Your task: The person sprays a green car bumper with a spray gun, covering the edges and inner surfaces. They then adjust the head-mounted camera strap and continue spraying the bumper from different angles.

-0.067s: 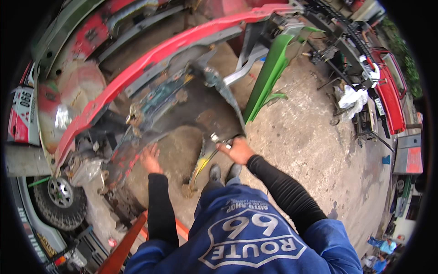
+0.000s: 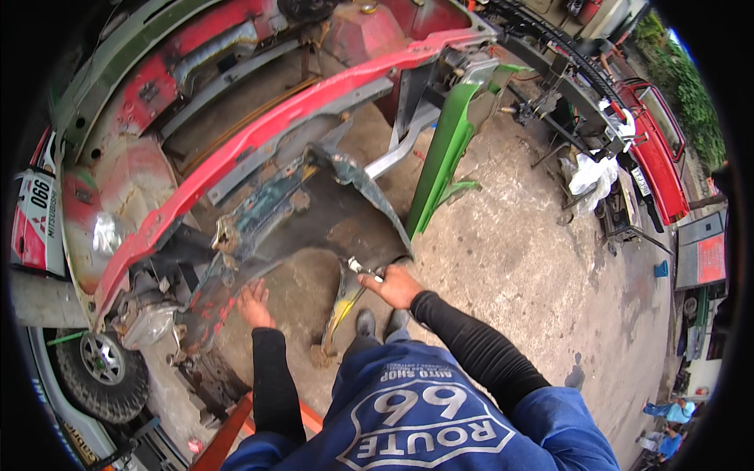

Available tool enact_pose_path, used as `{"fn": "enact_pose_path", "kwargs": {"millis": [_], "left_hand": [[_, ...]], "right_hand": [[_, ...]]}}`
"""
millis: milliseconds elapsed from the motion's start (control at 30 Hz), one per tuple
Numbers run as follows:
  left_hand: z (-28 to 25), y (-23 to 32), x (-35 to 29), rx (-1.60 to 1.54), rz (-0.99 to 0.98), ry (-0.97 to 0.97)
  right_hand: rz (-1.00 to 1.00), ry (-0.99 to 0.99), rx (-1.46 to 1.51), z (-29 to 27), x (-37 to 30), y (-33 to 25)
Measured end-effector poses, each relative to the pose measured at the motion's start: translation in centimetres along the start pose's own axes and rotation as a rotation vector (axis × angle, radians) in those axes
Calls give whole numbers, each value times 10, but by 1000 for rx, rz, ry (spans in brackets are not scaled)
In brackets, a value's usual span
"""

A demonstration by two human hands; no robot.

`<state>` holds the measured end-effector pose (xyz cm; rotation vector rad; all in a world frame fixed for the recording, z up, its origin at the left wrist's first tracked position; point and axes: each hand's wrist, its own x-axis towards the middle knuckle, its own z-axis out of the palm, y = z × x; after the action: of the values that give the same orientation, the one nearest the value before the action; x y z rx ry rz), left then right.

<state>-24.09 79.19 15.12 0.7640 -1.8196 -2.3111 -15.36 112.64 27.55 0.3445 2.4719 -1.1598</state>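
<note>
A worn dark car fender (image 2: 314,210), with teal paint, rust and a wheel-arch curve, lies tilted in front of me against the car's red front rail (image 2: 259,133). My left hand (image 2: 255,304) rests at the red-flecked lower edge of the fender, fingers stretched out and nothing visible in them. My right hand (image 2: 397,287) is closed around a small silver metal tool (image 2: 366,271) whose exact kind I cannot make out. The tool's head points left, over the fender's narrow yellow-marked end (image 2: 342,308). The right fingertips are partly hidden behind the tool.
A bright green panel (image 2: 442,161) stands to the right of the fender. The stripped red engine bay (image 2: 126,169) lies beyond the rail. At left are an off-road wheel (image 2: 102,361) and an orange metal frame (image 2: 228,428). A dark frame and red vehicle (image 2: 656,157) stand far right.
The whole view has shifted slightly, showing more of the engine bay. My right hand keeps hold of the silver tool, and my left hand stays at the fender's edge.
</note>
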Motion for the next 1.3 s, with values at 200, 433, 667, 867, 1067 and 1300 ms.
{"fn": "enact_pose_path", "kwargs": {"millis": [200, 433, 667, 867, 1067, 1300], "left_hand": [[-3, -4, 9, -65, -67, 30], [2, -3, -3, -171, -10, 131], [-41, 29, -30, -159, 106, 272], [-75, 7, -37, -93, 62, 275], [-14, -49, -65, 122, -450, -298], [192, -80, -205, 717, 254, -1356]], "right_hand": [[118, 47, -13, -44, -21, -7], [-318, 12, 157, -50, -33, -82], [-536, -309, 63, -16, -43, -140], [-440, -134, -19, -32, -40, -115], [-338, 223, 295, -93, -69, -33], [-236, 522, 1090, -154, -75, 39]]}}
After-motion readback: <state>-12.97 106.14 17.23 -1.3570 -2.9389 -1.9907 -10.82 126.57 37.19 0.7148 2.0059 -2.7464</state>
